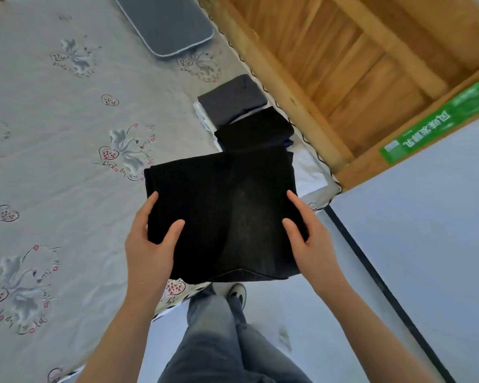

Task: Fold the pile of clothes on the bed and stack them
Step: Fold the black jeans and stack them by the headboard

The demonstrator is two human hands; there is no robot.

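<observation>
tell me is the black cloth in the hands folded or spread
Folded. The black cloth is a compact rectangle with a doubled edge, held at its sides by the left hand and right hand.

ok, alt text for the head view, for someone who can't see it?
Seen from above, a person's left hand and right hand hold a folded black garment by its sides over the corner of a bed with a floral sheet. Two stacks of folded dark clothes sit beyond it near the wooden bed frame.
</observation>
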